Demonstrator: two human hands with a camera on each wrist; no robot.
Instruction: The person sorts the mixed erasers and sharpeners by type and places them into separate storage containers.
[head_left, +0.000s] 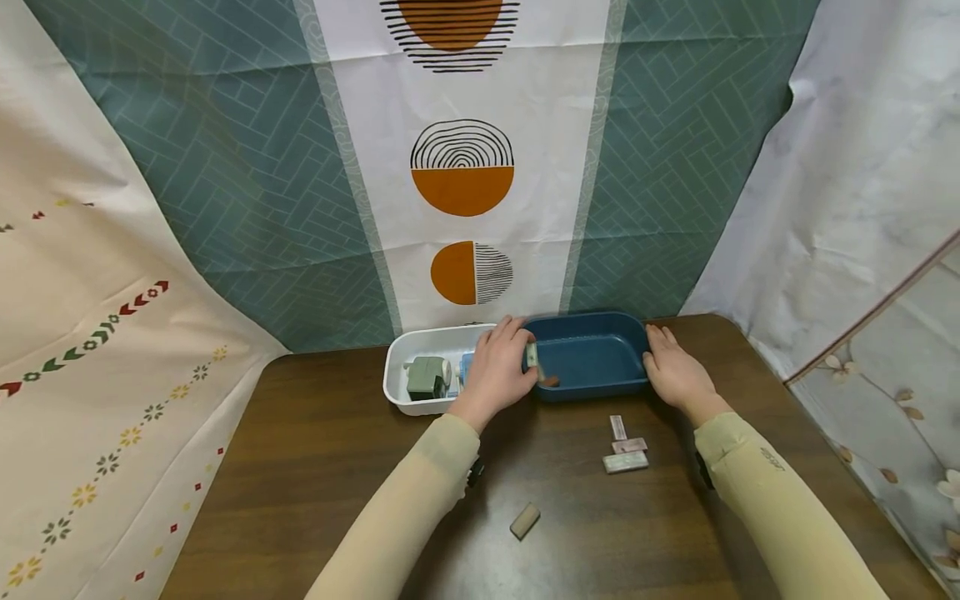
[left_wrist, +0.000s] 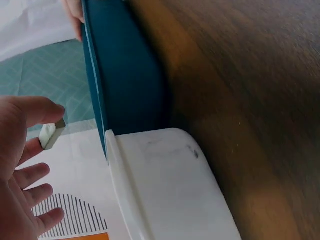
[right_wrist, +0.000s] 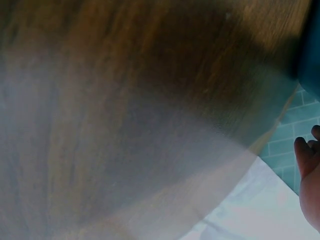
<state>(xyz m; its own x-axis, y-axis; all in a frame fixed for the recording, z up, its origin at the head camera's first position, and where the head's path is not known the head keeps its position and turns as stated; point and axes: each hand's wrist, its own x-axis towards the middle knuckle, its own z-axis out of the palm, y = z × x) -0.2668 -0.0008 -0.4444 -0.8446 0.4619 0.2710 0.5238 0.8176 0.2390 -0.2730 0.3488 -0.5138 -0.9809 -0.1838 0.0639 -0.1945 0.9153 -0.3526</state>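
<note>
My left hand (head_left: pixel 497 367) is above the meeting ends of the white bin (head_left: pixel 408 398) and the dark blue bin (head_left: pixel 592 392). Between its thumb and index finger it pinches a small pale-green rectangular block (left_wrist: pixel 51 134), while the other fingers stay free. At the blue bin's right end is my right hand (head_left: pixel 678 371), its fingers fairly straight against or close beside the rim. A small brown piece (head_left: pixel 550 382) shows inside the blue bin near its left end. Only part of the right hand (right_wrist: pixel 310 170) appears in the right wrist view.
Inside the white bin lie a grey-green boxy object (head_left: pixel 427 377) and something light blue (head_left: pixel 466 367), partly hidden by my left hand. Several flat pieces, including a pale one (head_left: pixel 626 462), lie before the blue bin. A tan block (head_left: pixel 525 521) lies nearer me on the wooden table (head_left: pixel 315 483).
</note>
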